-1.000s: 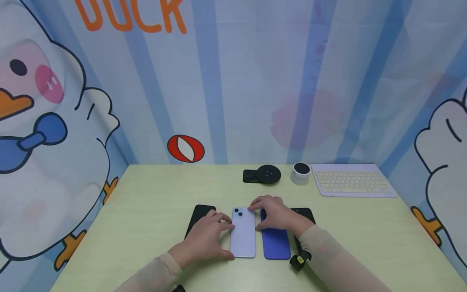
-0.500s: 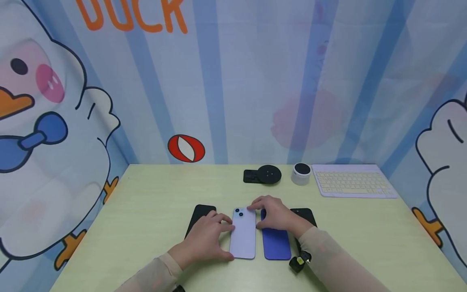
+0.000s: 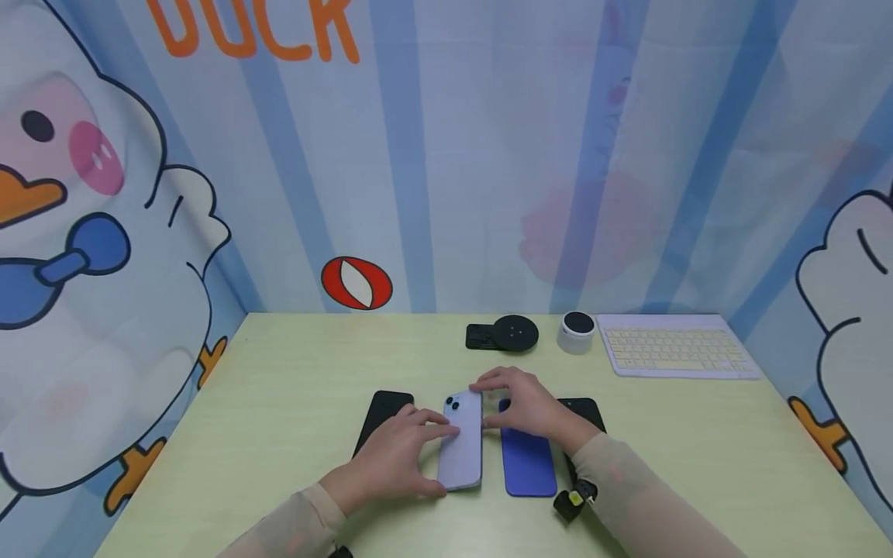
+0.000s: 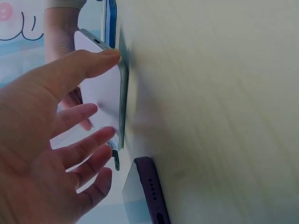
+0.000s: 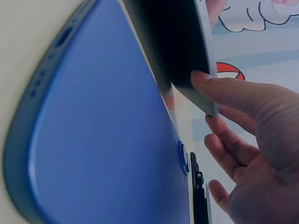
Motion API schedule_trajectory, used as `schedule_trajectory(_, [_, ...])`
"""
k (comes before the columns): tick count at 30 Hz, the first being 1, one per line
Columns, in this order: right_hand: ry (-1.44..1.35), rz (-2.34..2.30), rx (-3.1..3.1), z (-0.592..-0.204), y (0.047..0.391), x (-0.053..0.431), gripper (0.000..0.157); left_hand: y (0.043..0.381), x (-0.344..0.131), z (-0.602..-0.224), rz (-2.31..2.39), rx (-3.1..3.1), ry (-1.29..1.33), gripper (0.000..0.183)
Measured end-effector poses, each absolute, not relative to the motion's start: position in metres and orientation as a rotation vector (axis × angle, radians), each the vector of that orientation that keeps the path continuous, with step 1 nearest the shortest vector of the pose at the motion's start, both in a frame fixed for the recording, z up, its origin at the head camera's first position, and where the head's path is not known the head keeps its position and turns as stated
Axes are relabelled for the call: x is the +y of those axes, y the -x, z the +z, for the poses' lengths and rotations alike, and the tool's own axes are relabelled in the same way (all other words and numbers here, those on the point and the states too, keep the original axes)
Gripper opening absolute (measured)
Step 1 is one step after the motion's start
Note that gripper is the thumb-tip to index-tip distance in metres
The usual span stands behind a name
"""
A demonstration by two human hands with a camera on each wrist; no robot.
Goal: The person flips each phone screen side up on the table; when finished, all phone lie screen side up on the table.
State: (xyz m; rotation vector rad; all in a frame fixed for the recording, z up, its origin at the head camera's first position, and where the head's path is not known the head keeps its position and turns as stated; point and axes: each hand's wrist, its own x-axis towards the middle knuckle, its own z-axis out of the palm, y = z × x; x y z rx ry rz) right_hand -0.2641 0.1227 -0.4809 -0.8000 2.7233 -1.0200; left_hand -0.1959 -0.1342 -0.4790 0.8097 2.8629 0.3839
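A lavender smartphone (image 3: 461, 453) lies back up, tilted with its right side raised off the table. My right hand (image 3: 528, 407) pinches its upper right corner; in the right wrist view the thumb (image 5: 224, 88) presses the dark screen side. My left hand (image 3: 396, 453) touches it from the left, thumb (image 4: 88, 63) at the bottom corner, index fingertip by the left edge, the other fingers loosely bent. To the right lies a blue smartphone (image 3: 528, 469), partly under my right hand. A black smartphone (image 3: 382, 411) lies left, partly hidden by my left hand.
Another black smartphone (image 3: 584, 411) sits under my right forearm. Along the back stand a black folding stand with a round pad (image 3: 515, 333), a small white cylinder with a dark top (image 3: 576, 335) and a lavender keyboard (image 3: 673, 349). A cartoon curtain (image 3: 474, 155) rises behind the table.
The lavender smartphone lay flat; now its right side is lifted and it tilts toward the left. My right hand has risen slightly with it. The left fingers reach a little further over its back.
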Motion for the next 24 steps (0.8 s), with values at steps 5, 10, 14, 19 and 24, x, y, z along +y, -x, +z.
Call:
schedule_trajectory(5, [0.799,-1.081,2.707,-0.480,0.264,0.123,0.054,0.196,-0.134,-0.478,0.454,2.852,-0.800,0.080])
schedule_trajectory(10, [0.792,-1.122,2.708,-0.479,0.263,0.122,0.054,0.194,-0.135,-0.478,0.554,2.839,-0.795,0.082])
schedule_trajectory(14, [0.814,-1.154,2.716,-0.479,0.261,0.120,0.056,0.192,-0.136,-0.477,0.650,2.828,-0.781,0.084])
schedule_trajectory(19, [0.864,-1.188,2.731,-0.479,0.259,0.117,0.058,0.190,-0.138,-0.476,0.766,2.815,-0.779,0.085])
schedule_trajectory(24, [0.898,-1.198,2.753,-0.479,0.258,0.112,0.062,0.191,-0.141,-0.474,0.829,2.796,-0.768,0.088])
